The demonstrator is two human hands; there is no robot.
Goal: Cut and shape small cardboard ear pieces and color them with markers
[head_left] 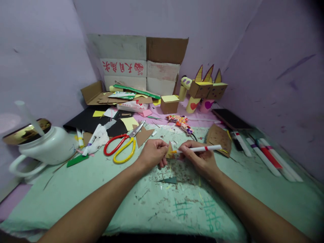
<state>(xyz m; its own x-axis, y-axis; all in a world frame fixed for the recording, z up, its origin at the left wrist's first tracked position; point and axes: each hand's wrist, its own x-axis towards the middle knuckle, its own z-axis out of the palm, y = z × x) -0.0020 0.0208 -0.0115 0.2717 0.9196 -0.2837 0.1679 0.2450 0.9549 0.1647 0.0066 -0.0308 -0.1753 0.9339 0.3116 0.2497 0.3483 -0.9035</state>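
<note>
Between thumb and fingers, my left hand (pixel 155 153) pinches a small triangular cardboard piece (pixel 169 152) with yellowish colour on its face. My right hand (pixel 199 158) grips a white marker (pixel 206 148) with a red band, and its orange-yellow tip touches or nearly touches the cardboard. Below the hands lies a dark green pointed scrap (pixel 169 180) on the green table cover. Scissors (pixel 130 138) with one red and one yellow handle rest left of my left hand, blades open, beside a brown cardboard scrap (pixel 143 135).
A white mug (pixel 50 145) with a straw stands at the left. Several markers (pixel 268 157) lie at the right near a curved cardboard piece (pixel 219 140). Behind are a glue gun (pixel 183 126), a small box (pixel 169 105), cardboard animal figures (pixel 201 90) and an unfolded carton (pixel 124 67).
</note>
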